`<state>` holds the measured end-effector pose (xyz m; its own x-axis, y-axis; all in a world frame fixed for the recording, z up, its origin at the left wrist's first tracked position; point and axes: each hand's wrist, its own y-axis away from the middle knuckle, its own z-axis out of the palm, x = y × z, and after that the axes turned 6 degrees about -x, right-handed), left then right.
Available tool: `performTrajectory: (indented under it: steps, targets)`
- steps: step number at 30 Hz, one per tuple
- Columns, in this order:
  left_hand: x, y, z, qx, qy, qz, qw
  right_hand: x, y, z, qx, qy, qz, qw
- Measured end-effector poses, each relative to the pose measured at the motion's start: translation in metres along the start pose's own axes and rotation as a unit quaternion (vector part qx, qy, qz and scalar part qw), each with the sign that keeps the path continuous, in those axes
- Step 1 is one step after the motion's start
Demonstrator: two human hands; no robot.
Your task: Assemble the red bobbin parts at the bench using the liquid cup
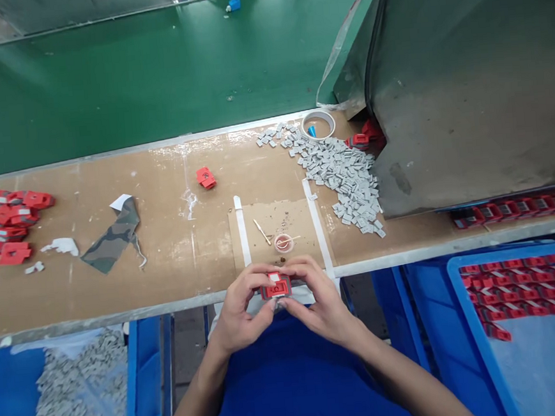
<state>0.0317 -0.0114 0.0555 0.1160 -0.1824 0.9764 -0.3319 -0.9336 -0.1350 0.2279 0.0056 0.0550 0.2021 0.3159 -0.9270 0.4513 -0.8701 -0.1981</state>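
Both my hands are closed around one red and grey plastic part (278, 289), just past the bench's front edge. My left hand (247, 306) grips its left side and my right hand (317, 298) its right side, thumbs at the near edge. The fingers hide parts of its rim. Just beyond them on the bench sits a small round cup (283, 243) with a thin stick across it. A pale short stick (262, 231) lies beside the cup. A single red part (206, 178) rests farther back on the left.
Small grey plates (347, 177) lie heaped on the right with a tape roll (318, 126). Red parts (9, 216) pile at left near a camouflage cloth (114, 237). A metal housing (469, 77) stands right. Below are blue bins (479, 333) (144, 372). A green belt (152, 77) runs behind.
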Motion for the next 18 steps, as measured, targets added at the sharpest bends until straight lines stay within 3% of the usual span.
performTrajectory:
  steps: [4, 12, 18]
  targets:
    - [0.002, 0.002, 0.004, 0.033, 0.025, 0.010, 0.999, -0.002, -0.002, 0.004, 0.013, 0.033, -0.041, 0.999]
    - [0.018, -0.009, -0.005, 0.029, -0.143, 0.009, 0.989, -0.003, -0.011, -0.007, -0.008, 0.089, -0.066, 0.994]
    - [0.026, -0.013, -0.005, 0.037, -0.143, 0.002, 0.989, -0.011, -0.015, -0.012, -0.021, 0.106, -0.074, 0.991]
